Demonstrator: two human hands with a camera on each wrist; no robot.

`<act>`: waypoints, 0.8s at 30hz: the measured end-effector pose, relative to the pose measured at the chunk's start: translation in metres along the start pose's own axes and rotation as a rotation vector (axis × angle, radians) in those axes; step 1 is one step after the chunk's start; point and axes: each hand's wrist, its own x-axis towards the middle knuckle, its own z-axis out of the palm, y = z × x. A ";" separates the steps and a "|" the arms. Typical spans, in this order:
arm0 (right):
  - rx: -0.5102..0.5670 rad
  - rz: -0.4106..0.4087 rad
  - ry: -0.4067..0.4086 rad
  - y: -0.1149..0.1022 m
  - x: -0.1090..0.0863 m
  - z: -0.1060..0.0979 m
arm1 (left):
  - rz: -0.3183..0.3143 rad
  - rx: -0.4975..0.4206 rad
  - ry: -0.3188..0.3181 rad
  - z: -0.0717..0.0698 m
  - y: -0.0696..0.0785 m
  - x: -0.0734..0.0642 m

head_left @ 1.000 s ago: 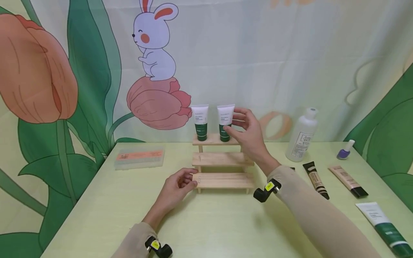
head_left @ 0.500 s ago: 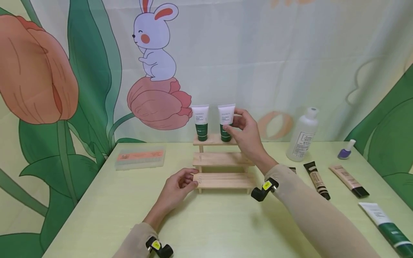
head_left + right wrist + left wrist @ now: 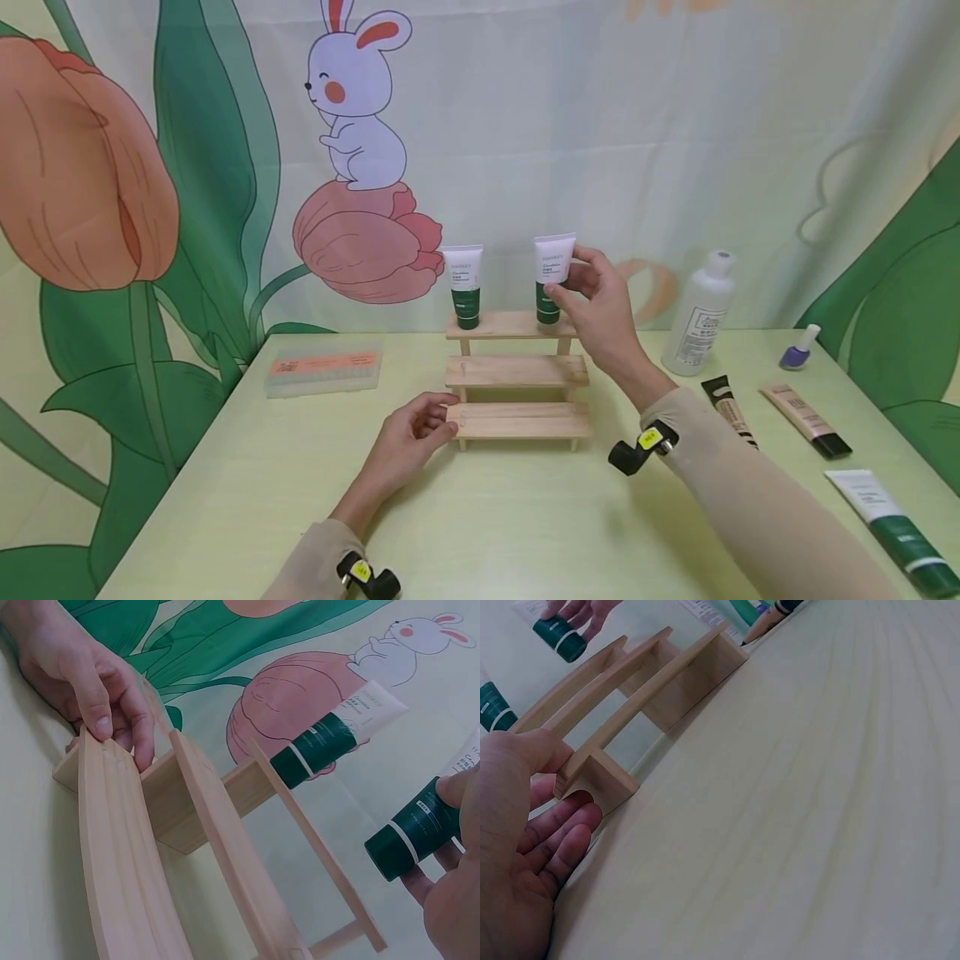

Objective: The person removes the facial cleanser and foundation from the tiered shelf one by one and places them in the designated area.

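A three-step wooden display stand (image 3: 517, 421) stands in the middle of the table. My left hand (image 3: 411, 437) grips the left end of its lowest step, thumb on top and fingers beneath in the left wrist view. My right hand (image 3: 603, 308) pinches a small white and green squeeze tube (image 3: 553, 279) over the right part of the top step. In the right wrist view that held tube (image 3: 416, 832) hangs cap down, apart from the step. A matching squeeze tube (image 3: 466, 287) stands cap down at the top step's left end.
A flat clear plastic case (image 3: 325, 369) lies at the left. To the right are a white bottle (image 3: 699, 317), purple nail polish (image 3: 800, 348), a black-and-tan tube (image 3: 729, 408), a beige tube (image 3: 806, 419) and a larger green-white tube (image 3: 892, 533). A printed curtain (image 3: 525, 125) hangs behind.
My right hand has lifted the right squeeze tube slightly off the top step and shifted it rightward, toward the step's right end. The left hand keeps its grip on the stand.
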 end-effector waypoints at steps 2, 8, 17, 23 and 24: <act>-0.013 0.007 0.011 -0.002 -0.002 -0.007 | 0.001 0.001 -0.002 0.000 0.000 0.000; -0.033 0.013 0.030 -0.007 -0.007 -0.033 | 0.006 0.003 0.001 -0.001 -0.001 0.000; -0.123 -0.010 0.080 -0.010 -0.026 -0.082 | 0.012 -0.017 -0.005 0.000 -0.001 0.002; -0.223 0.042 0.131 -0.011 -0.040 -0.118 | 0.006 -0.013 -0.011 -0.001 -0.001 0.001; -0.237 0.054 0.137 -0.012 -0.042 -0.124 | 0.006 -0.012 -0.010 0.000 -0.001 0.000</act>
